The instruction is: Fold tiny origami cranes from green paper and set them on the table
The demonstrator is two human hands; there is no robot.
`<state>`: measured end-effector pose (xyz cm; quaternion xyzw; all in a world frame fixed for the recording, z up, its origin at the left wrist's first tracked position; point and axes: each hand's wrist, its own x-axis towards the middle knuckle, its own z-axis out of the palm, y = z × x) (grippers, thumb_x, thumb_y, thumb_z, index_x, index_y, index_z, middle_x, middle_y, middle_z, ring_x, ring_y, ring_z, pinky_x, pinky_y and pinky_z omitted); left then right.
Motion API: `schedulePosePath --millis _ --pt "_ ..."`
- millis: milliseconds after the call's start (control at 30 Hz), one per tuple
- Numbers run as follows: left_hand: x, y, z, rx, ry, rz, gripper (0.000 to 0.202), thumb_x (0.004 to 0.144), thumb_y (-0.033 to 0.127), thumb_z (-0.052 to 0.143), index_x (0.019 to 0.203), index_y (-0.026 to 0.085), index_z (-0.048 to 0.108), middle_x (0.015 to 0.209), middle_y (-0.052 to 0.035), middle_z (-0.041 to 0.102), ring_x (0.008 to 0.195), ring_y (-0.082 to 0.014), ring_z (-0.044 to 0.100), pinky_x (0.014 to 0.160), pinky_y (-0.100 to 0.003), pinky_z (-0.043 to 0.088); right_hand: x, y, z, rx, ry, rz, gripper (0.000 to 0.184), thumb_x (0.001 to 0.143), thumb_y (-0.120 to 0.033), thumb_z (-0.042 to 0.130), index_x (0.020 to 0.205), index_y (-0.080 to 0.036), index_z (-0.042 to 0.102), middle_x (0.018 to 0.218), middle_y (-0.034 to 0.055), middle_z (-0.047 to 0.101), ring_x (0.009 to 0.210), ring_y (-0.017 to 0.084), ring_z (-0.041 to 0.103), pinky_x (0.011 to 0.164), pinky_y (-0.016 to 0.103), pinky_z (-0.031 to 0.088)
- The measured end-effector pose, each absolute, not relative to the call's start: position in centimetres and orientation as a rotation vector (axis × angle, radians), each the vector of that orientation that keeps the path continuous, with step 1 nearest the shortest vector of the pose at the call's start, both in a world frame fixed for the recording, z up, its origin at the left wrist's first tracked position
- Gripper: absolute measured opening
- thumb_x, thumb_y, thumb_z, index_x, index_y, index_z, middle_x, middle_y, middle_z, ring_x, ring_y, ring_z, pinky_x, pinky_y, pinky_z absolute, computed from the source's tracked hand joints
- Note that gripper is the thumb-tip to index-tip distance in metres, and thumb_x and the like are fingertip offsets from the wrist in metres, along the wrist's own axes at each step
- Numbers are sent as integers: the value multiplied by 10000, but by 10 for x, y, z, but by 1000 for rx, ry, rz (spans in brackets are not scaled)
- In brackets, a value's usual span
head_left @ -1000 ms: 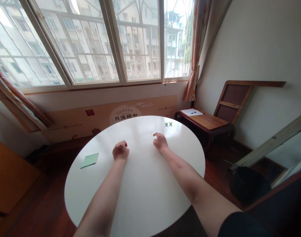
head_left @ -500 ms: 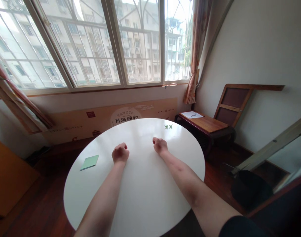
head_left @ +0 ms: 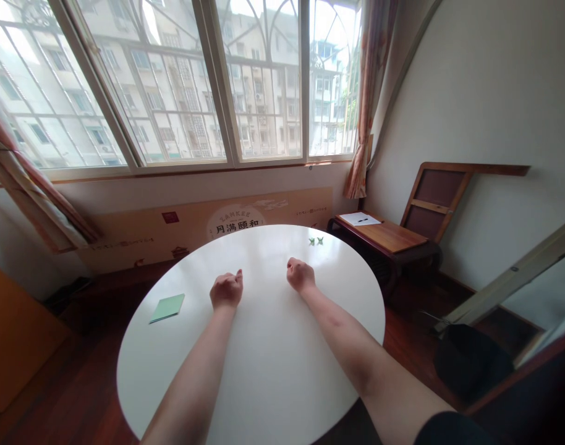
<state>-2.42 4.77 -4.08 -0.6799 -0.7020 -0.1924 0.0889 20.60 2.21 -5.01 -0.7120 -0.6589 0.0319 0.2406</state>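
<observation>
Both of my hands rest on the white round table (head_left: 264, 371), a gap between them. My left hand (head_left: 226, 289) is closed in a fist, its thumb sticking up a little, and nothing shows in it. To its left lies a flat stack of square green paper (head_left: 167, 308). My right hand (head_left: 301, 275) is also a closed fist, with nothing visible in the fingers. Beyond it, near the table's far right edge, are two small green pointed pieces (head_left: 316, 241), perhaps folded paper, side by side. Neither hand touches the paper or the green pieces.
A low wooden side table (head_left: 391, 233) at the right holds a white sheet (head_left: 358, 219) with a dark pen-like item on it. Barred windows and a printed panel (head_left: 190, 230) stand behind the round table. A curtain (head_left: 359, 123) hangs at the right of the windows.
My left thumb has lifted from the fist. My right hand keeps nearly the same pose. The view has tilted up slightly; the paper and green pieces have not been moved.
</observation>
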Motion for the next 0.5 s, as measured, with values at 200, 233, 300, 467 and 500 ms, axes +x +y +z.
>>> schedulePosePath --millis 200,233,300,467,500 --pt "-22 46 -40 -2020 -2183 -510 339 954 335 608 1242 156 596 1231 -103 625 1030 -239 646 860 -441 562 205 23 -50 -1932 -1768 -9 302 975 -330 600 1236 -177 602 1262 102 612 1061 241 636 895 449 549" --pt "-22 45 -39 -2027 -2188 -501 338 954 334 607 1242 157 597 1233 -103 624 1031 -239 645 859 -441 563 205 24 -50 -1944 -1760 -10 306 973 -329 603 1238 -174 601 1261 103 612 1060 242 637 894 450 549" --pt "-22 45 -38 -2042 -2193 -485 335 955 332 605 1241 158 598 1234 -103 624 1031 -239 645 860 -439 562 204 25 -52 -1974 -1747 2 305 973 -326 604 1236 -171 602 1259 106 612 1056 240 638 891 445 551" --pt "-22 42 -36 -2060 -2183 -464 334 955 336 606 1239 159 598 1230 -103 626 1031 -237 645 864 -442 561 203 27 -54 -2055 -1727 81 281 980 -327 591 1219 -181 611 1244 98 621 1026 227 646 873 426 559" --pt "-22 42 -36 -2066 -2172 -464 333 955 336 606 1238 159 599 1230 -103 626 1031 -237 645 865 -442 560 203 28 -54 -2066 -1726 96 281 980 -328 591 1219 -181 612 1242 97 622 1024 227 647 870 424 561"
